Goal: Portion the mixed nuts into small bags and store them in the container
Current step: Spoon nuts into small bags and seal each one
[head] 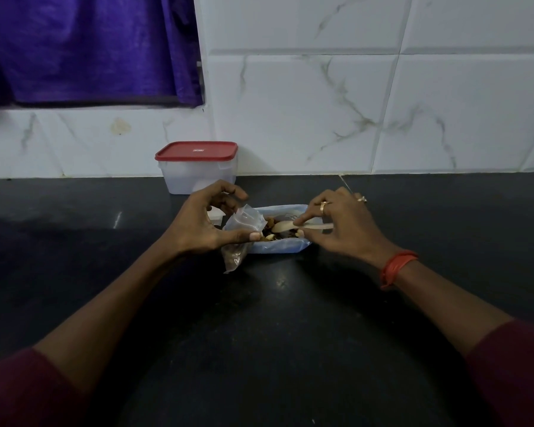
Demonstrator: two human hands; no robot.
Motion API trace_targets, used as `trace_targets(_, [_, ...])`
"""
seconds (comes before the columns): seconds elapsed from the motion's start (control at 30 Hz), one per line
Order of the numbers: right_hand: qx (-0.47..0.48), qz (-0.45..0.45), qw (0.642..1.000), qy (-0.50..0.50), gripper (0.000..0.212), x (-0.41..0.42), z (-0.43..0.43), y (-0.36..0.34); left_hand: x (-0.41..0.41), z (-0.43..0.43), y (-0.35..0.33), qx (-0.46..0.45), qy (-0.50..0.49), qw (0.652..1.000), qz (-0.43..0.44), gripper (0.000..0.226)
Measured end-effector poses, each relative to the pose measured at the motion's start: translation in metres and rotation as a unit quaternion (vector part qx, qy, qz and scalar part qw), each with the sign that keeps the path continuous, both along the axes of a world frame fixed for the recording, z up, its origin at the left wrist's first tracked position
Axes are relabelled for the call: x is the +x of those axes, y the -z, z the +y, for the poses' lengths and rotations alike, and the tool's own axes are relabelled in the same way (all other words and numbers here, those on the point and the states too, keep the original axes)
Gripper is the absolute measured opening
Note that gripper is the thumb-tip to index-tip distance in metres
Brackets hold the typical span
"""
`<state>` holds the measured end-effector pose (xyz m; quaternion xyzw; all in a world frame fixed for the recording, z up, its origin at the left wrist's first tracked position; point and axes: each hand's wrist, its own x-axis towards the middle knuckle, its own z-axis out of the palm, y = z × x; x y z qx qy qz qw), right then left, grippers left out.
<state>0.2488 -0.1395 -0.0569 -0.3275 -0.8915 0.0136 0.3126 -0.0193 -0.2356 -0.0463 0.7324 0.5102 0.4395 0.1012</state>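
above the black counter (259, 318), pinching the mouth of a small clear bag (245, 223) with the left hand (202, 224), at the blue tray (278, 246)'s left end. pinching a pale spoon (282, 225) with the right hand (341, 229), over the mixed nuts (270, 224) in the tray. farther back, by the tiled wall (321, 118), the container (198, 177), red lid on.

One head-worn camera looks forward and down, close over the dark counter (259, 318).

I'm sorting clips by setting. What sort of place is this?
Probably a home kitchen: a dark counter runs along a wall of white marbled tiles, a red-lidded storage container stands at the back, and a tray of mixed nuts sits on the counter.
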Motion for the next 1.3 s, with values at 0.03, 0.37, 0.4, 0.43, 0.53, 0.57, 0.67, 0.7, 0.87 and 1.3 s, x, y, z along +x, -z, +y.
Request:
trace_targets(0.03, [0.026, 0.012, 1.000, -0.006, 0.031, -0.003, -0.004, -0.001, 0.000, 0.000, 0.000, -0.001, 0.001, 1.000, -0.001, 0.069])
trace_targets(0.37, [-0.192, 0.125, 0.963, -0.143, 0.022, -0.036, -0.049, 0.001, 0.011, -0.004, -0.004, -0.020, 0.021, 0.995, -0.098, 0.047])
trace_targets(0.4, [-0.188, 0.122, 0.964, -0.142, 0.018, -0.035, -0.049, 0.002, 0.012, -0.005, -0.004, -0.021, 0.024, 0.995, -0.097, 0.046])
trace_targets(0.43, [-0.178, 0.123, 0.966, -0.141, 0.015, -0.035, -0.049, 0.003, 0.013, -0.004, -0.005, -0.020, 0.027, 0.995, -0.097, 0.045])
trace_targets(0.53, [-0.114, 0.189, 0.966, -0.136, 0.006, -0.033, -0.050, -0.003, 0.016, -0.005, -0.007, 0.001, 0.033, 0.991, -0.130, 0.037])
trace_targets(0.57, [-0.091, 0.210, 0.964, -0.138, 0.006, -0.032, -0.049, -0.006, 0.016, -0.005, -0.009, 0.005, 0.032, 0.989, -0.144, 0.034])
trace_targets(0.67, [-0.056, 0.178, 0.972, -0.142, 0.008, -0.026, -0.044, -0.012, 0.015, -0.005, -0.009, 0.002, 0.039, 0.987, -0.159, 0.038])
trace_targets(0.7, [-0.055, 0.144, 0.979, -0.136, 0.009, -0.025, -0.043, -0.011, 0.015, -0.005, -0.009, 0.000, 0.045, 0.986, -0.160, 0.041])
trace_targets(0.87, [-0.023, 0.214, 0.968, -0.129, 0.008, -0.021, -0.043, -0.012, 0.018, -0.008, -0.010, -0.007, 0.060, 0.980, -0.191, 0.043])
trace_targets(1.3, [-0.140, 0.364, 0.909, -0.148, 0.011, -0.024, -0.039, -0.015, 0.051, -0.017, -0.008, -0.145, 0.136, 0.964, -0.175, 0.046])
